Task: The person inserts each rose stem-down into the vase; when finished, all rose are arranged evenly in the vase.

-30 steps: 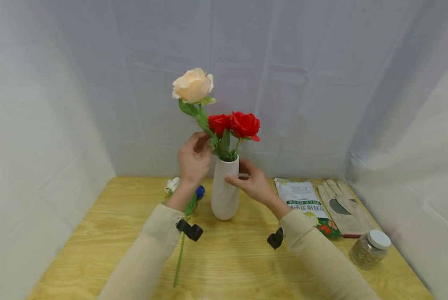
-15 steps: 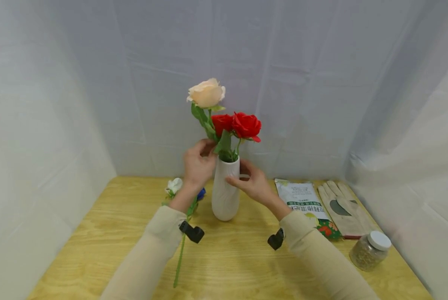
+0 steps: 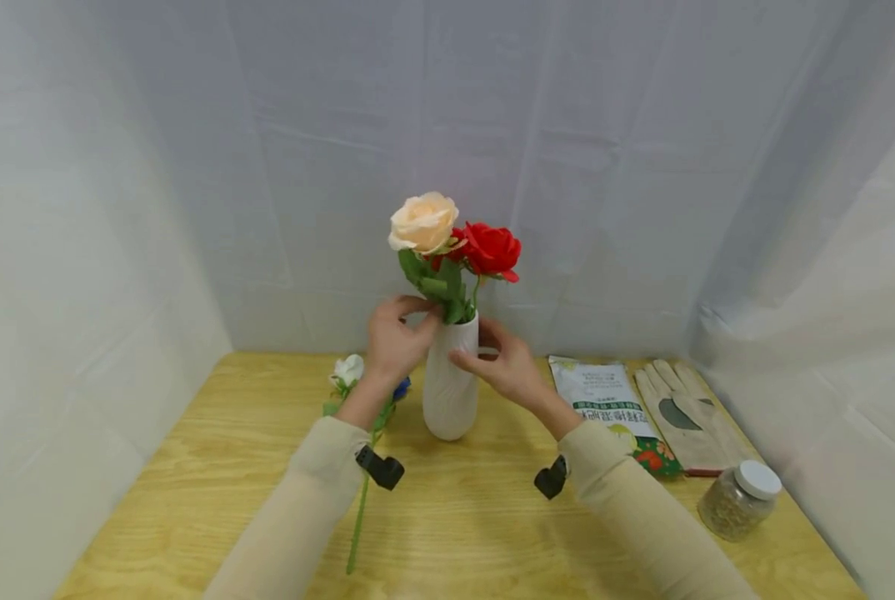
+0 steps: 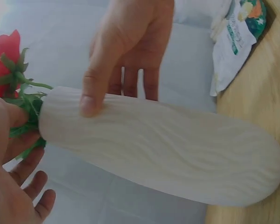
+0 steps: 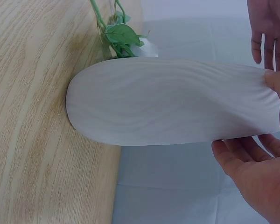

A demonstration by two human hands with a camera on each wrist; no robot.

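A white ribbed vase (image 3: 450,392) stands upright on the table, with two red roses (image 3: 492,250) in it. My left hand (image 3: 398,340) is at the vase's mouth and pinches the stem of a peach rose (image 3: 423,222), whose bloom leans against the red ones. The stem's lower end is hidden by the leaves and the vase. Around the upper right side of the vase, my right hand (image 3: 509,367) holds on, thumb in front and fingers behind. The left wrist view shows that thumb (image 4: 89,105) on the vase's wall.
A white rose (image 3: 348,370) and a blue rose (image 3: 402,387) lie left of the vase, partly under my left forearm. To the right are a printed bag (image 3: 605,396), pale work gloves (image 3: 691,425) and a white-lidded jar (image 3: 740,500). White sheeting surrounds the table (image 3: 477,533).
The peach rose has come down and to the right, closer to the red blooms. My left hand has lowered to the vase's mouth with it. The right hand has stayed on the vase.
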